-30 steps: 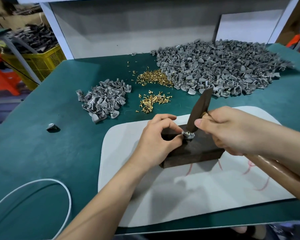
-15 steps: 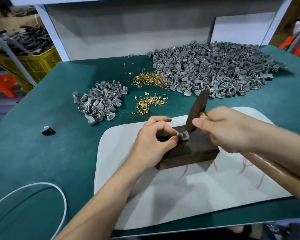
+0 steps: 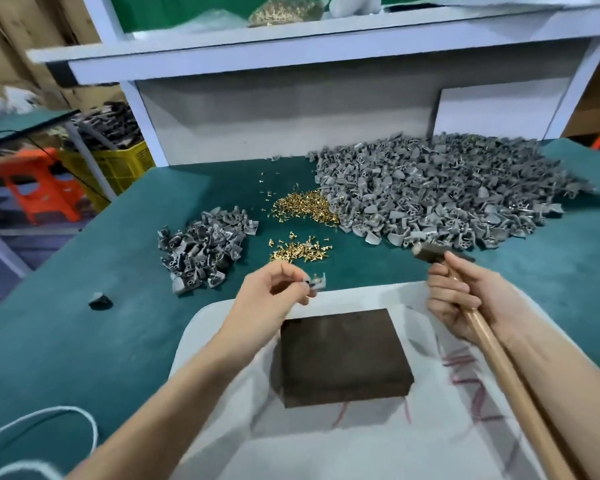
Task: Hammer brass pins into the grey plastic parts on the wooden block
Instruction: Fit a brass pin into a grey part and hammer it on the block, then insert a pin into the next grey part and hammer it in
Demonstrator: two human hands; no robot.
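1. The left hand [image 3: 271, 292] is pinching one grey plastic part [image 3: 317, 283] between thumb and fingertips, holding it in the air over the far edge of the white pad [image 3: 361, 445]. Motion blur is hiding whether a pin is sitting in it.
2. The right hand [image 3: 465, 299] is gripping the hammer [image 3: 492, 348] by its wooden handle, with the fingers curled round it. The hammer head is pointing away from the person, just in front of the large heap of grey parts [image 3: 447, 188].
3. The wooden block [image 3: 340, 355] is lying flat on the white pad, between the two forearms and apart from both hands.
4. The brass pins [image 3: 298, 249] are lying in two loose piles on the green desk [image 3: 84, 341] beyond the pad. The farther pile is touching the large heap.
5. A small heap of grey parts [image 3: 201, 244] is lying left of the pins, and a single grey part [image 3: 100, 301] is lying alone farther left.
6. A white cord [image 3: 49, 420] is curving across the near-left corner of the desk.
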